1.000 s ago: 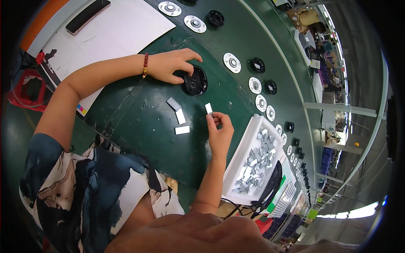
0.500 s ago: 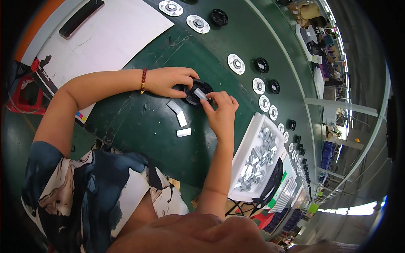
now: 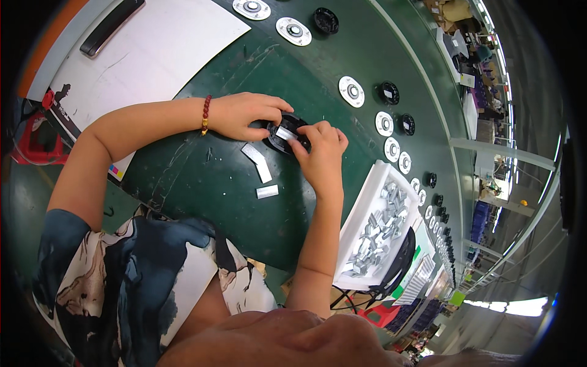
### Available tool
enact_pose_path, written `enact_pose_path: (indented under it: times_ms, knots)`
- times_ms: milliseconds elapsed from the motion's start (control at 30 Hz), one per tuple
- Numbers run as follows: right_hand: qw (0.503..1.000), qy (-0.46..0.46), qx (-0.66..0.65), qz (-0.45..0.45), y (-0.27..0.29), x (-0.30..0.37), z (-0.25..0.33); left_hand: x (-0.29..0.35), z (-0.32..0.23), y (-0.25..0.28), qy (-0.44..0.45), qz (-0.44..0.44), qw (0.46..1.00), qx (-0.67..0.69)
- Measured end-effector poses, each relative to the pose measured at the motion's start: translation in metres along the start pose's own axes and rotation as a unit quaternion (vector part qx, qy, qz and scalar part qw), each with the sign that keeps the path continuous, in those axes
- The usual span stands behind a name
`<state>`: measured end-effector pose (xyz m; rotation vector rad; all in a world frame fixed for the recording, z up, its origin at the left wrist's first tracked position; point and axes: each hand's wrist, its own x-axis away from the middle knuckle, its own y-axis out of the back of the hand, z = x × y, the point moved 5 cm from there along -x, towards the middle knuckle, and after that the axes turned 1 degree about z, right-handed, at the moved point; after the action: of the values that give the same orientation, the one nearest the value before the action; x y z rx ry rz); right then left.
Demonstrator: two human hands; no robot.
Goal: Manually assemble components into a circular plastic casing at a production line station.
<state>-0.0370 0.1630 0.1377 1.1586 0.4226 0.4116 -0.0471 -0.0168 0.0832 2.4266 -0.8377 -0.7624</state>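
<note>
A round black plastic housing (image 3: 294,124) lies on the green bench between my hands. My left hand (image 3: 241,116), with a red bead bracelet on its wrist, grips the housing's rim from the left. A silver rectangular metal block (image 3: 285,133) lies inside the housing. At its right end, my right hand (image 3: 322,150) holds the block between thumb and fingers; its fingertips are partly hidden. Nearer to me, a bent pair of similar silver blocks (image 3: 257,162) lies end to end, beside a single silver block (image 3: 267,192).
A white tray (image 3: 350,229) heaped with silver blocks stands at the right. Beyond my hands, white discs (image 3: 351,92) and black housings (image 3: 388,93) line a green belt (image 3: 403,67). At the far left, a white sheet (image 3: 153,49) carries a long black object (image 3: 112,27).
The silver block has tilted flatter within the housing. My right hand has shifted slightly, its fingers now further over the housing. The left hand keeps its hold on the rim.
</note>
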Motion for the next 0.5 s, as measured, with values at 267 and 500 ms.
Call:
enact_pose_path:
  times_ms: [267,500]
  knots:
    - [1.000,0.015,0.014,-0.019,0.003,0.026,-0.002,0.002,-0.002,0.000,-0.014,-0.008,1.000,-0.011]
    - [1.000,-0.009,0.020,0.002,-0.008,0.030,-0.005,0.003,-0.002,0.000,-0.015,-0.011,1.000,-0.009]
